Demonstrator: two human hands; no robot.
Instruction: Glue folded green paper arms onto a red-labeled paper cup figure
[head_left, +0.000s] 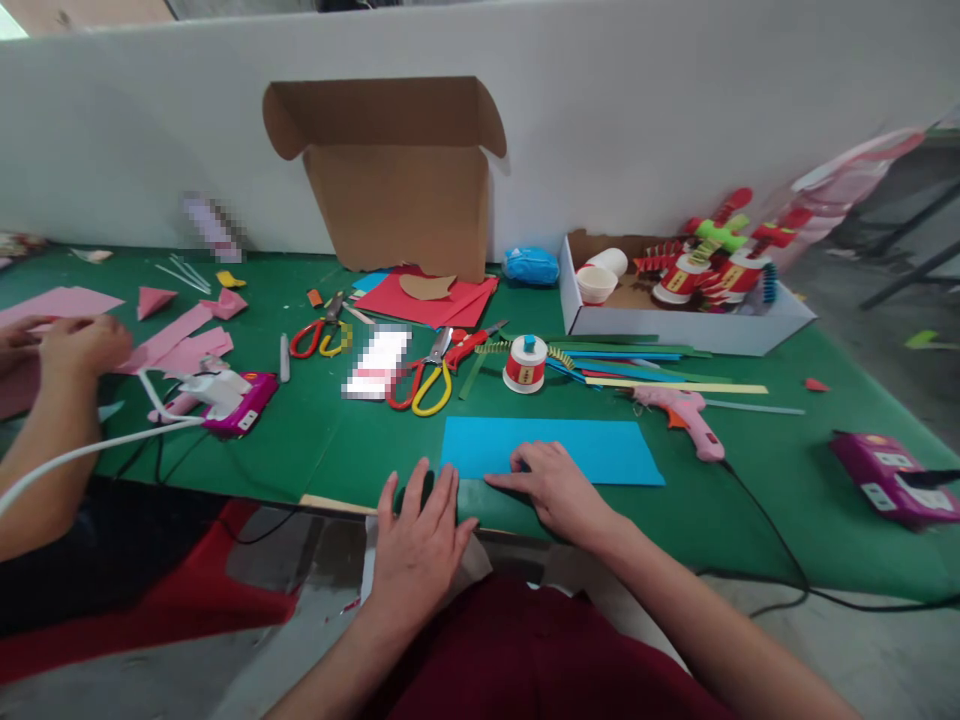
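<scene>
A sheet of blue paper lies flat on the green table near its front edge. My left hand rests at the paper's lower left corner, palm down, fingers stretched out. On the paper's lower edge lies my right hand, its index finger extended to the left and the others bent; nothing shows in its grasp. Behind the paper stands a paper cup upside down, with a red band, a blue piece on top and folded paper strips at its sides. A pink glue gun lies to the right.
Scissors, paper strips and red paper lie farther back. A white box holds cups and decorated paper figures. Purple power strips sit to the right and left. Another person's hands handle pink paper at left.
</scene>
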